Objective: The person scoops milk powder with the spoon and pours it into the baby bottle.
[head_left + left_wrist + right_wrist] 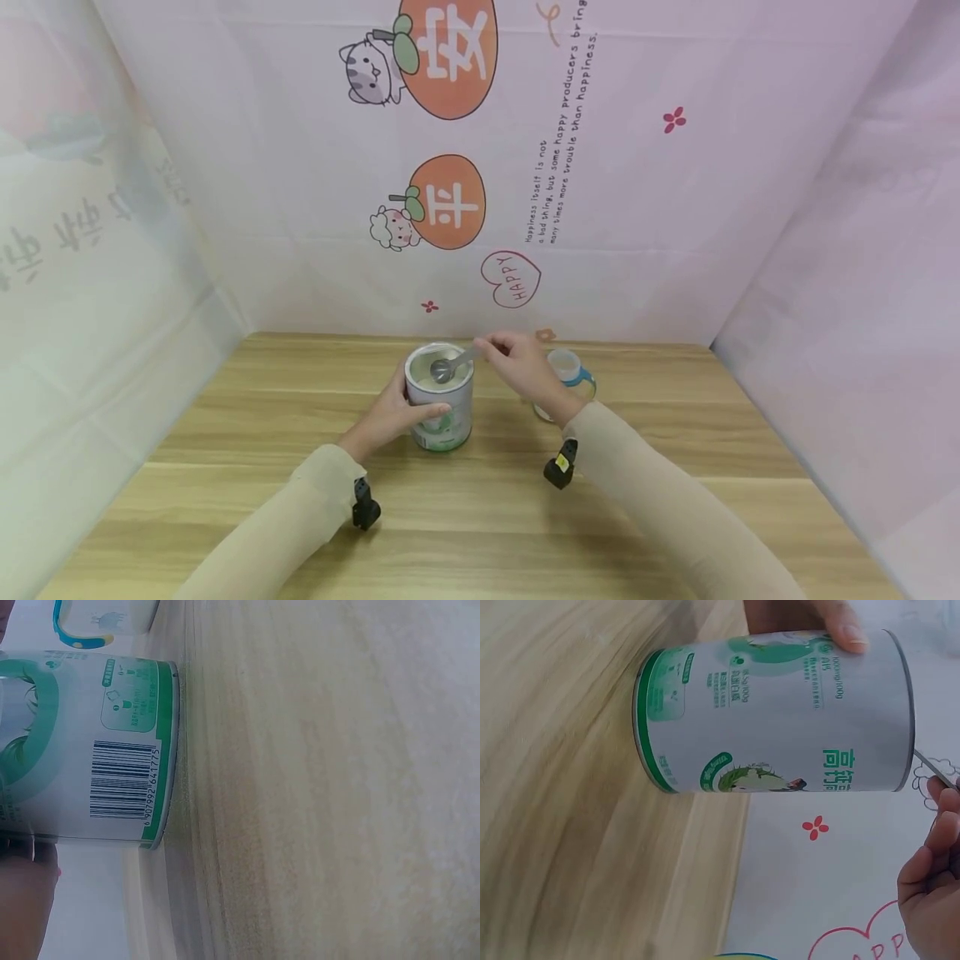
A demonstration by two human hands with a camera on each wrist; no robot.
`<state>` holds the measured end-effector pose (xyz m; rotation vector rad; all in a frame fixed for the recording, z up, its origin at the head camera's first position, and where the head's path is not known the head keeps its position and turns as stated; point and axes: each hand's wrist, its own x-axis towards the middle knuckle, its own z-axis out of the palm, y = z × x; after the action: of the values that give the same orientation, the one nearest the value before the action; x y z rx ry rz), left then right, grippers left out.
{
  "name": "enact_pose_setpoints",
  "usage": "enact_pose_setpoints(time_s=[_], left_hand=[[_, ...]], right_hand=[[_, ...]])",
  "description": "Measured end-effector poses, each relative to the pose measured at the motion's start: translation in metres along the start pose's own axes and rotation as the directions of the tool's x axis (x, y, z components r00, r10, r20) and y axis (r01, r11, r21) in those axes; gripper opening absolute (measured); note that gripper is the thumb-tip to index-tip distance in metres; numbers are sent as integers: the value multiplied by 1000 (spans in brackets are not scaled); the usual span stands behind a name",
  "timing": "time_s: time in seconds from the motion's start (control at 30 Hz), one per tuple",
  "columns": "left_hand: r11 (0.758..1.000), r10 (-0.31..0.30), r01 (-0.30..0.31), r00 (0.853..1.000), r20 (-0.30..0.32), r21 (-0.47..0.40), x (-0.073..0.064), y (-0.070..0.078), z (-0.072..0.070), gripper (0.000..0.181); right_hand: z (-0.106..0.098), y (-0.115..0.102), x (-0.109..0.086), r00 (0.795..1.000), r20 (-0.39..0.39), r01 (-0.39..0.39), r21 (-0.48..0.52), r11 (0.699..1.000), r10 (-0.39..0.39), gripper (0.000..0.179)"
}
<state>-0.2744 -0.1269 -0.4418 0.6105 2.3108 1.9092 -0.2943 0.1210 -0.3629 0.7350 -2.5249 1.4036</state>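
A white and green milk powder can (442,425) stands upright on the table with its top uncovered. My left hand (397,408) grips its left side, the thumb lying across the front. With my right hand (521,362) I pinch the handle of a grey measuring scoop (443,370), whose bowl is at the can's mouth. Whether the scoop touches powder cannot be told. In the right wrist view the can (780,720) hides the scoop's bowl, and only part of the handle (934,766) shows beside the right hand's fingers (930,855).
Behind my right wrist stands a clear bottle (564,363) with a blue strap, partly hidden by the hand. The wood-grain table (480,525) meets a printed cloth backdrop (622,283) at the back, with cloth on both sides.
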Motion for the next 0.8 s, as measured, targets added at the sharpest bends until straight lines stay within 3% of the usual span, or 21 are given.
enact_pose_setpoints(time_s=[0.1,0.17,0.37,0.47,0.63,0.8], left_hand=[[1000,-11,11,1000,-9,10,0,0,-1,93],[1000,-18,18,1000,-12,16,0,0,-1,92],[1000,-20,20,1000,-4,5,0,-1,-1,92],[1000,-21,21,1000,-8,1,0,-1,-1,92],[1000,-17,17,1000,-3,-8,0,-1,-2,93],[999,-31,32,999,5,-18,0,-1,-1,92]], right_hand=[[3,-1,3,993,16,117,-82,990,-116,26],[6,-3,6,978,26,208,-155,966,-207,23],[15,-7,11,905,67,418,-329,847,-421,18],[17,-11,11,891,91,446,-358,820,-445,17],[19,-18,12,896,140,441,-400,803,-423,14],[19,-19,14,892,193,449,-469,761,-408,13]])
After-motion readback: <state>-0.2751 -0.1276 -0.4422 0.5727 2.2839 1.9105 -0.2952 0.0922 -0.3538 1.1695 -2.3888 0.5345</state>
